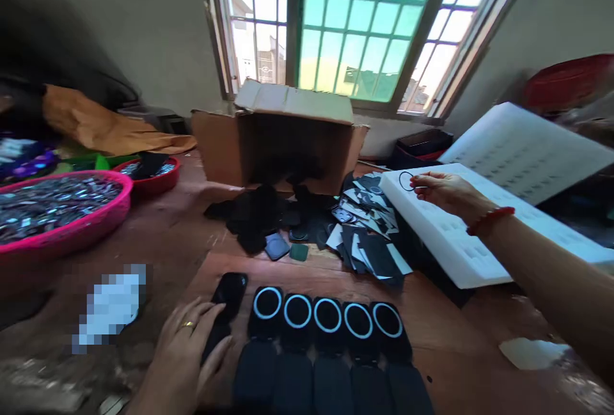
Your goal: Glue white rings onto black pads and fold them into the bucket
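Note:
Pinched in my right hand (441, 192) is a thin dark ring (407, 181), held up over the near left end of a white foam tray (451, 255). My left hand (185, 344) grips a black folding case (231, 293) at the lower left of the bench, fingers over its left side and thumb on the right. To its right stands a row of several opened black cases (327, 338), side by side. Each has a pale ring (327, 316) on its far half. The near halves lie flat, partly cut off by the bottom edge.
Behind the row are loose white and black cut pieces (369, 210) and a heap of black pieces (259, 210) before an open cardboard box (215, 149). Left stand a pink basin (125, 204) and a red basin (173, 178) of small parts. A second foam sheet (532, 146) leans at right.

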Tool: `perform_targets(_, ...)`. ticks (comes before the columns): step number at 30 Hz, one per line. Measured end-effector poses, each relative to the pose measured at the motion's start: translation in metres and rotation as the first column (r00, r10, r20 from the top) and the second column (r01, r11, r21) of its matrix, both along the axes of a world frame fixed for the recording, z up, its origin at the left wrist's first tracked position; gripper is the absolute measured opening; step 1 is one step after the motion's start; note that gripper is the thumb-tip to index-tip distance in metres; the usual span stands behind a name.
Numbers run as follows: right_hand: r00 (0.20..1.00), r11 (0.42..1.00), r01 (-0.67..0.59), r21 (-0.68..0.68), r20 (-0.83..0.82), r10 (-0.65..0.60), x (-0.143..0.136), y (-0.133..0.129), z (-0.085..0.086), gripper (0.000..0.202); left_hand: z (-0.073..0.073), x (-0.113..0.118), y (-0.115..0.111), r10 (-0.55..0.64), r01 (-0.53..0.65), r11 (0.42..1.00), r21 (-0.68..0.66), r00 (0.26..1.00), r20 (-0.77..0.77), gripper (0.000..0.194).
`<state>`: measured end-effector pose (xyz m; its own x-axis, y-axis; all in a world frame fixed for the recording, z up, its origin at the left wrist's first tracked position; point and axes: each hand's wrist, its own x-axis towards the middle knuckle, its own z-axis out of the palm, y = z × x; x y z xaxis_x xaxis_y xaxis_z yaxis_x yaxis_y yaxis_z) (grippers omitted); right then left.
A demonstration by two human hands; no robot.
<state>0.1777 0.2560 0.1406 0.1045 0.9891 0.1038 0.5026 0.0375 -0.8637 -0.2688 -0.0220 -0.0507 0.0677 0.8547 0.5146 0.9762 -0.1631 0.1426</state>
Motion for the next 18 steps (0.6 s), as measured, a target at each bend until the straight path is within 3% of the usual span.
perform_targets(2,0.986,0.984,-0.167,-0.065,-0.03,0.165,-0.038,-0.015,-0.009,0.019,0.009,0.002,-0.005,0.062,-0.06,0.994,-0.089,0.998,0.025,0.031)
perform_targets(5,0.915,0.904,-0.401,-0.145,-0.01,0.404,-0.1,-0.042,-0.035,0.009,0.017,0.005,-0.008,0.144,-0.142,0.977,-0.162,0.99,0.001,0.028)
perform_targets(7,0.831,0.829,-0.543,-0.137,0.054,0.553,-0.143,-0.066,-0.057,0.008,0.02,0.008,-0.01,0.179,-0.179,0.965,-0.194,0.984,-0.013,0.031)
perform_targets(9,0.669,0.689,-0.724,0.017,0.259,0.697,-0.183,-0.093,-0.079,0.014,0.023,0.01,-0.011,0.197,-0.196,0.955,-0.225,0.98,-0.015,0.035)
perform_targets(11,0.546,0.552,-0.824,0.128,0.438,0.714,-0.219,-0.117,-0.099,0.021,0.027,0.012,-0.012,0.198,-0.192,0.947,-0.258,0.98,-0.002,0.038)
perform_targets(13,0.448,0.461,-0.877,0.139,0.586,0.675,-0.249,-0.134,-0.115,0.024,0.029,0.013,-0.013,0.188,-0.175,0.94,-0.291,0.982,0.017,0.04)
perform_targets(18,0.304,0.386,-0.921,0.059,0.729,0.614,-0.292,-0.149,-0.137,0.022,0.028,0.012,-0.013,0.16,-0.147,0.941,-0.306,0.987,0.018,0.041)
